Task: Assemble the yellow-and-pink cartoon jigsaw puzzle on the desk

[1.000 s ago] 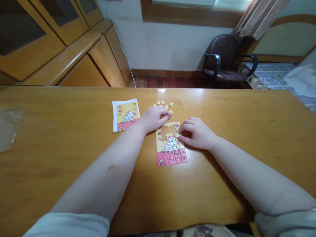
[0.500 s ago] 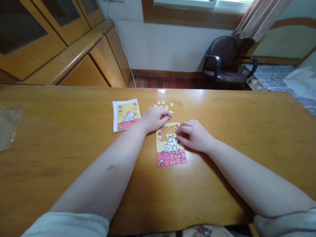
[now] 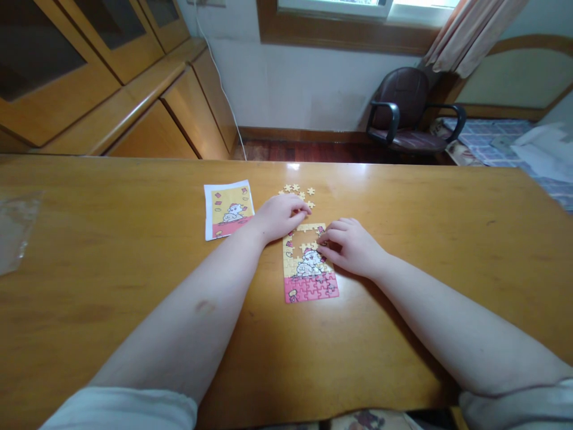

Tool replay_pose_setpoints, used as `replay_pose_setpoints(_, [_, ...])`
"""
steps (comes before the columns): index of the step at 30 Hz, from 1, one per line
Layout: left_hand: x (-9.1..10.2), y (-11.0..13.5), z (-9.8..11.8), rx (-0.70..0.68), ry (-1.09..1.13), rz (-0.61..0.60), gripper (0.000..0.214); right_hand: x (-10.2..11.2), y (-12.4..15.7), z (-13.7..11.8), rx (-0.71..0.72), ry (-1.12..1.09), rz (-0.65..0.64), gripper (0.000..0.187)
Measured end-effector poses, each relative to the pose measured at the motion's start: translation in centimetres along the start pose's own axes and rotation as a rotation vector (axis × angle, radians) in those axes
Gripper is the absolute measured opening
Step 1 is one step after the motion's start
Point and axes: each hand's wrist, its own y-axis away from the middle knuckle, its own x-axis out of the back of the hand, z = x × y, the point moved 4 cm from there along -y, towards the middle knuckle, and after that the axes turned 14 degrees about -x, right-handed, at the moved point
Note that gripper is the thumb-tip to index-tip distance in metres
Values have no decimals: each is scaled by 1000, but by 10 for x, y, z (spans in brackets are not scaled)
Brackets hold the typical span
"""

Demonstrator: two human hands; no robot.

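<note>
A jigsaw puzzle lies flat in front of me, pink at the bottom and yellow above, with a white animal in a red cap. A gap in its upper part shows bare table. My right hand is at the puzzle's right edge, thumb and forefinger pinched together over a small puzzle piece beside the gap; the fingers partly hide it. My left hand rests above the puzzle's top left corner, fingers loosely bent and holding nothing that I can see. Several loose yellow puzzle pieces lie just beyond it, some partly covered.
A printed reference picture lies left of my left hand on the wooden table. At the far left is a clear plastic bag. Past the table stand a cabinet and an office chair.
My right fingertips have shifted very slightly left along the gap's edge. The left hand, the loose pieces and the picture stay where they were.
</note>
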Motion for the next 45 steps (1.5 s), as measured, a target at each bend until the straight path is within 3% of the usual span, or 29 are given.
replay_pose_setpoints(20, [0,0,-1,5,15,6,21,2,1,0,35,-36,37,11])
replay_pose_setpoints(36, [-2,1,-4,-9,22,27,20,3,4,-2,117,-33,-19,17])
replay_pose_setpoints(45, [2,2,-6,71,22,94,20,6,3,2,45,-48,63,17])
